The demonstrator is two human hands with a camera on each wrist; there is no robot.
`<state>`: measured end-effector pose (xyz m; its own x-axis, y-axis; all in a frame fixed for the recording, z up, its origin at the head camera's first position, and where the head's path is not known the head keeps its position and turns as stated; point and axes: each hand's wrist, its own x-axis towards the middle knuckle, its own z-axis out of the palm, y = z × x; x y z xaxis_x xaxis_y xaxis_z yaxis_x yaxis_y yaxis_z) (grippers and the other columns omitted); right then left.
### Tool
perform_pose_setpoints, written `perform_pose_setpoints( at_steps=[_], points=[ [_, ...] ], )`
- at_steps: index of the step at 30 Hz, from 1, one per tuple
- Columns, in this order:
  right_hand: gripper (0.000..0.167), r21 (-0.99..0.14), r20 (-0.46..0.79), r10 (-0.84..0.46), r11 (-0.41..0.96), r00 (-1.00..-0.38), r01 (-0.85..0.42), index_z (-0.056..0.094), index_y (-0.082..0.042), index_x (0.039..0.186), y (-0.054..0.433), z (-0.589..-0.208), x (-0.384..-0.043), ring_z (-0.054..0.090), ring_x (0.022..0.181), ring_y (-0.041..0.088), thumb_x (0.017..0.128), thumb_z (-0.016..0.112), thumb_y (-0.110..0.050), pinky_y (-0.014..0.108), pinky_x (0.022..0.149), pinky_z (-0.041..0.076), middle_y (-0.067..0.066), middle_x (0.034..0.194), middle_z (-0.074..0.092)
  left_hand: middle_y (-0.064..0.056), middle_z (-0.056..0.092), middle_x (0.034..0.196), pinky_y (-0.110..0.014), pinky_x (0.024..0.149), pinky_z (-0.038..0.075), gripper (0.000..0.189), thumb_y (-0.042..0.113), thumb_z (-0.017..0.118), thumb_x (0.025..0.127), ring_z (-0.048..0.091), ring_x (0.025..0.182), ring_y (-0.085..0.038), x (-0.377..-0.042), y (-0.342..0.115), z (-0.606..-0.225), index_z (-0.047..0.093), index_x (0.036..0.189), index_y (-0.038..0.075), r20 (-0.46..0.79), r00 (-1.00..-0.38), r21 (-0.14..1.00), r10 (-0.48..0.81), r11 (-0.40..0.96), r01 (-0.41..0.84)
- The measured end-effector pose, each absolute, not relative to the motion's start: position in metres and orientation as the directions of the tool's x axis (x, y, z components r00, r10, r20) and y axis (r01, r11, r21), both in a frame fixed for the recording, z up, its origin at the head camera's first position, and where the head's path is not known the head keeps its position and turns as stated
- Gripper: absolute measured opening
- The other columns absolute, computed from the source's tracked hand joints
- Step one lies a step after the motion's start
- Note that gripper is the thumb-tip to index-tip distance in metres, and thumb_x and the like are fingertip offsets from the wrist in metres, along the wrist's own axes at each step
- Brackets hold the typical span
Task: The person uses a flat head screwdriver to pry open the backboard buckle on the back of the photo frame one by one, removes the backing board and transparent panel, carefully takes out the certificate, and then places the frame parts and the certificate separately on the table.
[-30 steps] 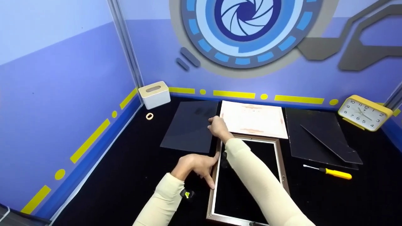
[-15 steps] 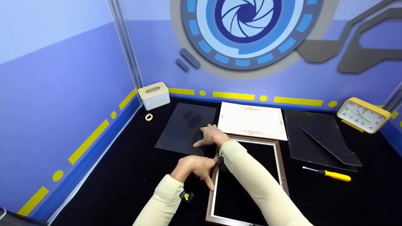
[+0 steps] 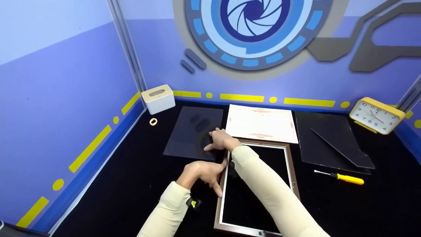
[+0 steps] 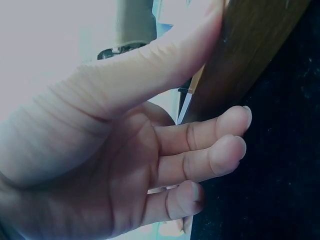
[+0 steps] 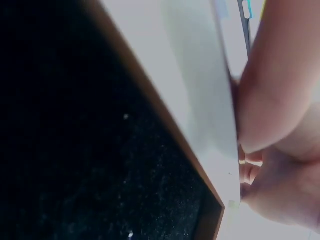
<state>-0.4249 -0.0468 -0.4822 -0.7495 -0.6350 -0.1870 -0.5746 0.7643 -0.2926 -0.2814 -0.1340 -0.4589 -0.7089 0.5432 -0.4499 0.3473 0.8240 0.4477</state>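
Observation:
A brown picture frame [image 3: 294,189] with a white inner edge lies on the black tabletop in the head view. My left hand [image 3: 204,172] touches its left side with thumb and forefinger spread. In the left wrist view the thumb meets the brown frame side [image 4: 250,45], while the other fingers bend loosely around nothing. Just beyond the frame's upper left corner, my right hand [image 3: 221,140] rests with spread fingers on a dark, glossy clear sheet [image 3: 184,138]. The right wrist view shows the frame's white inner edge [image 5: 205,125] beside the right hand [image 5: 280,175].
A printed certificate [image 3: 263,123] lies behind the frame. To the right are a black backing board [image 3: 320,148] with a raised flap [image 3: 345,149], a yellow-handled screwdriver [image 3: 348,179] and an alarm clock [image 3: 375,117]. A tissue box [image 3: 159,100] and small ring [image 3: 153,121] are at left.
My right hand has moved left and down from the sheet's right edge onto its surface, fingers spreading. The sheet has shifted a little. My left hand stays at the frame.

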Motion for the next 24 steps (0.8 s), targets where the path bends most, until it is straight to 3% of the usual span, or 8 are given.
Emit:
perform_pose_setpoints(
  at_steps=[9,17,24],
  points=[
    [0.074,-0.345,-0.072,-0.702,0.684,-0.709,-0.643,0.044,0.005,0.147,-0.027,-0.469,-0.416,0.043,0.136,0.039,0.092,0.073,-0.035,0.043,0.112,0.036,0.025,0.145,0.049,0.001,0.066,0.057,-0.021,0.050,0.045,0.124,0.044,0.085,0.079,0.063,0.054,-0.014,-0.286,-0.138,-0.457,0.002,0.157,-0.007,-0.468,-0.692,0.449,0.549,0.822,0.349],
    [0.081,-0.432,0.021,-0.713,0.626,-0.701,-0.649,0.039,0.004,0.150,0.022,-0.454,-0.391,0.033,0.141,0.045,0.092,0.072,-0.041,0.049,0.116,0.028,0.029,0.153,0.035,0.002,0.063,0.057,-0.021,0.051,0.043,0.127,0.039,0.088,0.075,0.056,0.050,-0.012,-0.283,-0.154,-0.458,0.003,0.157,-0.006,-0.427,-0.721,0.483,0.545,0.812,0.328],
    [0.083,-0.490,0.163,-0.677,0.576,-0.718,-0.655,0.035,0.005,0.152,0.115,-0.452,-0.353,0.028,0.143,0.044,0.095,0.067,-0.045,0.055,0.116,0.023,0.029,0.155,0.032,0.004,0.061,0.060,-0.022,0.060,0.044,0.120,0.041,0.088,0.075,0.055,0.054,-0.008,-0.278,-0.171,-0.457,0.013,0.159,0.000,-0.372,-0.774,0.493,0.512,0.816,0.303]
  ],
)
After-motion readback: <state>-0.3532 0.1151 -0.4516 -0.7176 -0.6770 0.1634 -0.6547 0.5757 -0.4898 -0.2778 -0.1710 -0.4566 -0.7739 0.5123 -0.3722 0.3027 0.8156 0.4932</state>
